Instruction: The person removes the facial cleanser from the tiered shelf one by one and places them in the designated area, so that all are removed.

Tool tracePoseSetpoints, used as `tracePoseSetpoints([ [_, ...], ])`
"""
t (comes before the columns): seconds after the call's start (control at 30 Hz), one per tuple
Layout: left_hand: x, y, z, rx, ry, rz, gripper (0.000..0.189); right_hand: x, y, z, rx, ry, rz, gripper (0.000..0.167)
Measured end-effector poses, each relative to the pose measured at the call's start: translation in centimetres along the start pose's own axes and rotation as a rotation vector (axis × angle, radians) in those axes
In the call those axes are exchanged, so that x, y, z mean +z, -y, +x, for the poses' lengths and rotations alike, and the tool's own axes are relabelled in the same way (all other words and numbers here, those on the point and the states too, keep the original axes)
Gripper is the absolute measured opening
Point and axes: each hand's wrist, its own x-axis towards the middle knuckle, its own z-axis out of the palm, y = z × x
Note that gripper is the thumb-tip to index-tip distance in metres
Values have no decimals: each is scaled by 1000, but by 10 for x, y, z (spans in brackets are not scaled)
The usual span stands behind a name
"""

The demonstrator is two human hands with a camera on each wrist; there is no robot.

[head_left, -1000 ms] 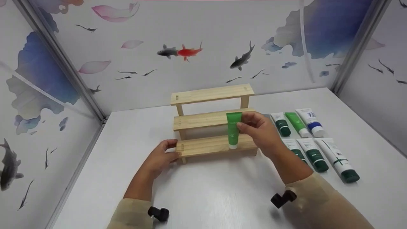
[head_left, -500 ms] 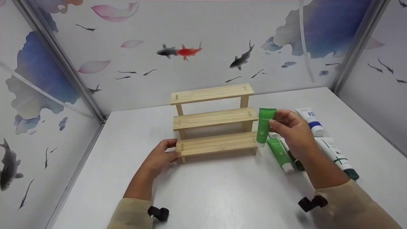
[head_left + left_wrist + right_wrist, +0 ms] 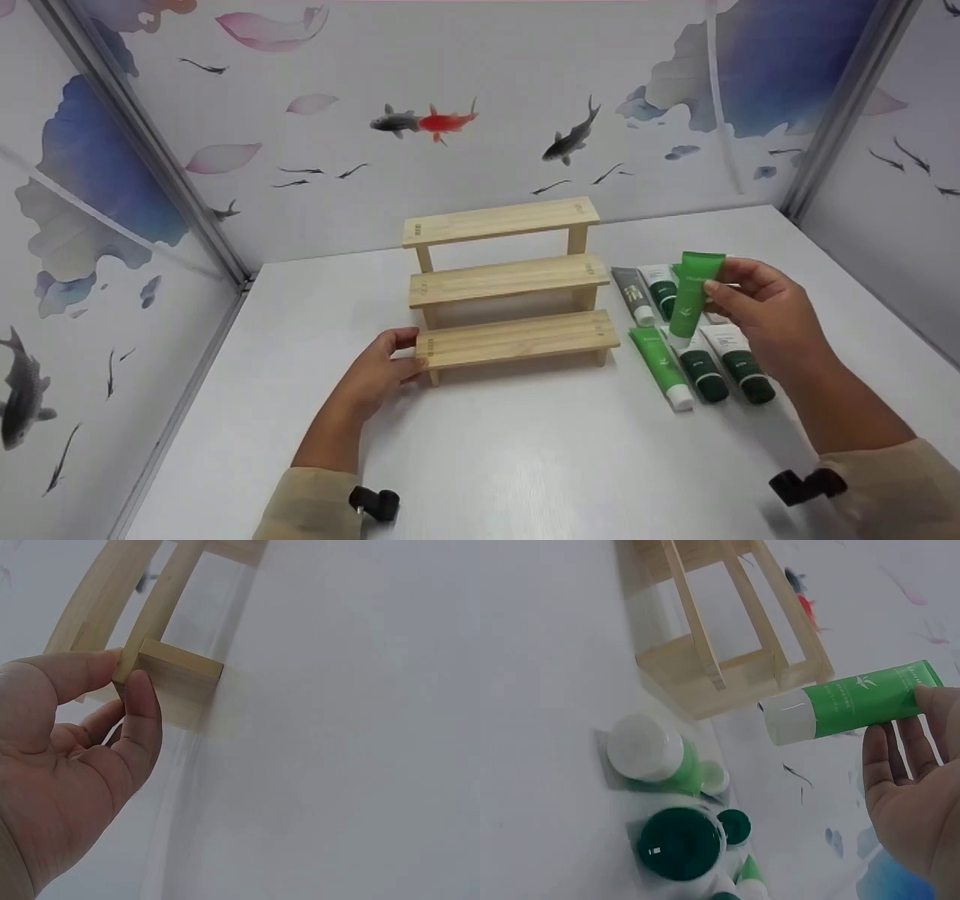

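Note:
A three-tier wooden rack (image 3: 517,339) stands on the white table. My left hand (image 3: 381,373) pinches the left end of its lowest board; the left wrist view shows thumb and fingers on that board's end (image 3: 129,664). To the right of the rack, my right hand (image 3: 776,315) holds a green squeeze tube (image 3: 696,296) by its upper edge, its white cap pointing down, above the lying tubes. In the right wrist view the thumb and fingers grip the flat crimped end of the tube (image 3: 866,699).
Two rows of tubes lie right of the rack: a grey tube (image 3: 634,295), another green tube (image 3: 661,367), and white-and-dark-green tubes (image 3: 739,364). The right hand and held tube hide some of them. Printed panels (image 3: 487,60) rise behind and at both sides.
My right hand has moved right with the green tube, from in front of the rack to above the lying tubes. The left hand and the rack have stayed in place.

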Motion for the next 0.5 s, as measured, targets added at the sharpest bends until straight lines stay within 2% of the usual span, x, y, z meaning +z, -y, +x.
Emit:
tracePoseSetpoints([
  [0.1,0,-2,-1,3,4,-1,60,-15,-1,-2,7,-13,64,41],
  [0.3,0,-1,0,-11,-6,12,58,-46,-5,-4,3,-49,107,40],
  [0.5,-1,-2,-1,-9,0,3,59,-73,-12,-5,21,-149,-24,40],
])
